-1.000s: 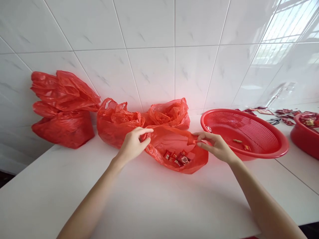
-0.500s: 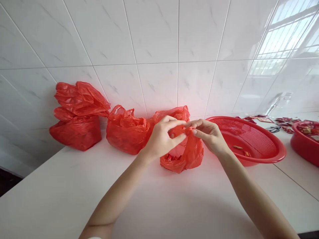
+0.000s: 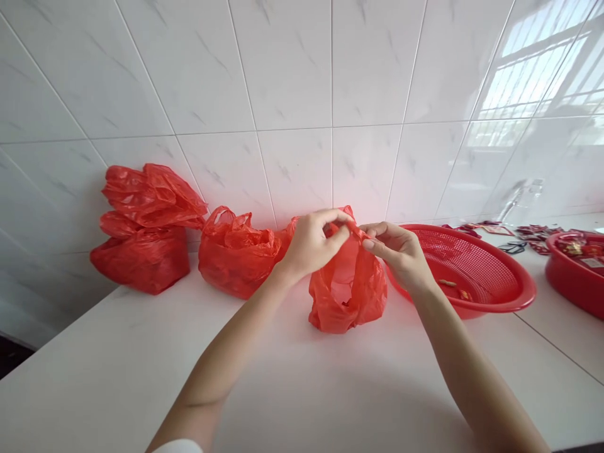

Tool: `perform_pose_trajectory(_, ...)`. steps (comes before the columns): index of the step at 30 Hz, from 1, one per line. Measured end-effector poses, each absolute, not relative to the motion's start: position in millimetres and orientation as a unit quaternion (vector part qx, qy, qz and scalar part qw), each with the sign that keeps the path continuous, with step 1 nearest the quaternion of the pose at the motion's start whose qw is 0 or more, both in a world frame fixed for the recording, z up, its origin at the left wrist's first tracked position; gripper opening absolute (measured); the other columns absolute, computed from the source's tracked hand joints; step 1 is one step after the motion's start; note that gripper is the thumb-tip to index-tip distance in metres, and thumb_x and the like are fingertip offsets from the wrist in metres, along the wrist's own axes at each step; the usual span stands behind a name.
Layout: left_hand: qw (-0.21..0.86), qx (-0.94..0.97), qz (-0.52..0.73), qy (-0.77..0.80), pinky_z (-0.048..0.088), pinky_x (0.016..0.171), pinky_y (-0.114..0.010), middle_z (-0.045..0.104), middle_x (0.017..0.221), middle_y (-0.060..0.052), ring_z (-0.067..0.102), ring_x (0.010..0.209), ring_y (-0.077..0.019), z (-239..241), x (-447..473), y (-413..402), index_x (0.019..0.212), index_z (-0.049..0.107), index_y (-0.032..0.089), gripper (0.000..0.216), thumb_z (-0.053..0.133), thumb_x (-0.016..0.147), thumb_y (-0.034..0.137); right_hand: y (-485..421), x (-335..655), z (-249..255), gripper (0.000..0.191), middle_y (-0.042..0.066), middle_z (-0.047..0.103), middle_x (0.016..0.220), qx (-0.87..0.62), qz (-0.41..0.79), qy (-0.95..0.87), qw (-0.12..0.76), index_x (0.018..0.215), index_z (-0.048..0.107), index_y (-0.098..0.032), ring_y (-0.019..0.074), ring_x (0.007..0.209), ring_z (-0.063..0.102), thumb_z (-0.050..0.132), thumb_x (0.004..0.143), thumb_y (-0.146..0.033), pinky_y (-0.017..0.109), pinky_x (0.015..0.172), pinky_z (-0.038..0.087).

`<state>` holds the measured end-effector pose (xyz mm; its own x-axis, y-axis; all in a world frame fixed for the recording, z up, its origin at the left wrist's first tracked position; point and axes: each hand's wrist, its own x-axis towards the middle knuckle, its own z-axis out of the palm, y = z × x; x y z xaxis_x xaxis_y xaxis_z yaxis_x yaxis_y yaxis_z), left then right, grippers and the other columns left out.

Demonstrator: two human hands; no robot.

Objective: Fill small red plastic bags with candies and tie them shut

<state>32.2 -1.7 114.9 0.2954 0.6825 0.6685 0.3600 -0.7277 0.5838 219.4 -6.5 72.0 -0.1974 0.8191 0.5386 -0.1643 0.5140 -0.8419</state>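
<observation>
White, smooth tabletop (image 3: pixel 302 390) occupies the foreground. At its centre sits the red bag (image 3: pixel 370 292), top drawn up into a narrow twist of film, side gaping toward the viewer. Left hand (image 3: pixel 315 244): thumb and forefinger pinching the twist. Right hand (image 3: pixel 395 250): pinching the same film opposite, fingertips close to the left's. Assessment: the film looks thin and liable to tear; a firm pinch with even, gentle tension is advised, base left bearing on the table, gathered folds kept together. The red colander (image 3: pixel 521 292) lies just beside; avoid knocking its rim. Farther left, a cinched bag (image 3: pixel 151 261) and a loose-topped bag (image 3: pixel 236 261) stand near the tiled wall (image 3: pixel 292 69).
</observation>
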Motion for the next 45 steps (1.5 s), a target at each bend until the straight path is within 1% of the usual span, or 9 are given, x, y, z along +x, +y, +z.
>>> perform_pose_trajectory(3,0.194,0.768,0.519,0.321,0.048,0.066,-0.024,0.072,0.084,-0.003,0.064,0.073,-0.0128,127,32,4,0.088,0.069,0.016,0.015,0.055,0.091,0.019,-7,224,75,0.024,0.007,0.070,0.111,-0.254,0.411,-0.663,0.571,0.090,0.067,-0.023,0.0251,0.110,0.064,0.080,0.080,-0.040,0.042,0.095,0.052)
perform_pose_trajectory(6,0.211,0.769,0.523,0.301,0.048,0.065,-0.023,0.070,0.085,-0.003,0.063,0.073,-0.0120,133,32,8,0.090,0.067,0.016,0.015,0.054,0.094,0.023,-6,225,76,0.030,0.005,0.069,0.102,-0.265,0.377,-0.690,0.558,0.092,0.068,-0.022,0.0238,0.105,0.064,0.083,0.075,-0.042,0.041,0.096,0.050)
perform_pose_trajectory(11,0.193,0.755,0.548,0.305,0.051,0.070,-0.023,0.069,0.089,-0.003,0.064,0.077,-0.0122,127,29,14,0.097,0.068,0.017,0.014,0.060,0.094,0.029,-9,220,75,0.031,0.004,0.069,0.080,-0.325,0.313,-0.691,0.565,0.074,0.069,-0.021,0.0214,0.081,0.063,0.082,0.075,-0.049,0.038,0.079,0.052)
perform_pose_trajectory(15,0.179,0.706,0.616,0.300,0.043,0.053,-0.020,0.061,0.074,0.001,0.053,0.058,-0.0082,123,23,19,0.099,0.068,0.020,0.019,0.067,0.090,0.037,-8,222,74,0.027,0.003,0.068,0.074,-0.319,0.380,-0.599,0.629,0.073,0.071,-0.022,0.0179,0.070,0.061,0.083,0.074,-0.046,0.032,0.063,0.051)
perform_pose_trajectory(18,0.199,0.694,0.629,0.290,0.038,0.048,-0.020,0.058,0.071,0.002,0.049,0.055,-0.0079,116,20,17,0.091,0.067,0.021,0.018,0.068,0.089,0.038,-4,223,72,0.024,0.001,0.069,0.072,-0.302,0.427,-0.573,0.631,0.072,0.073,-0.022,0.0159,0.068,0.061,0.086,0.072,-0.042,0.029,0.063,0.050)
perform_pose_trajectory(25,0.145,0.719,0.591,0.337,0.052,0.080,-0.031,0.066,0.097,-0.005,0.061,0.101,-0.0209,88,24,3,0.067,0.069,0.021,0.025,0.068,0.087,0.036,2,220,67,0.023,0.000,0.069,0.072,-0.292,0.462,-0.557,0.625,0.070,0.074,-0.022,0.0142,0.067,0.060,0.089,0.068,-0.039,0.028,0.062,0.049)
perform_pose_trajectory(30,0.208,0.753,0.490,0.388,0.052,0.071,-0.029,0.068,0.104,-0.006,0.063,0.082,-0.0167,80,35,1,0.099,0.077,0.023,0.029,0.074,0.083,0.047,5,221,64,0.023,-0.001,0.068,0.070,-0.285,0.457,-0.572,0.619,0.070,0.074,-0.022,0.0136,0.067,0.060,0.091,0.066,-0.037,0.027,0.064,0.049)
perform_pose_trajectory(39,0.245,0.709,0.564,0.346,0.048,0.072,-0.028,0.067,0.073,-0.001,0.061,0.074,-0.0152,82,30,10,0.072,0.066,0.019,0.032,0.061,0.093,0.041,4,235,72,0.023,-0.001,0.066,0.066,-0.304,0.465,-0.519,0.649,0.067,0.070,-0.021,0.0127,0.061,0.060,0.089,0.069,-0.035,0.025,0.057,0.049)
perform_pose_trajectory(45,0.325,0.737,0.472,0.358,0.050,0.075,-0.029,0.072,0.098,-0.004,0.064,0.087,-0.0185,74,30,10,0.091,0.073,0.021,0.026,0.078,0.078,0.043,6,234,72,0.025,-0.002,0.064,0.066,-0.298,0.497,-0.501,0.642,0.070,0.068,-0.021,0.0112,0.059,0.058,0.088,0.070,-0.035,0.023,0.054,0.047)
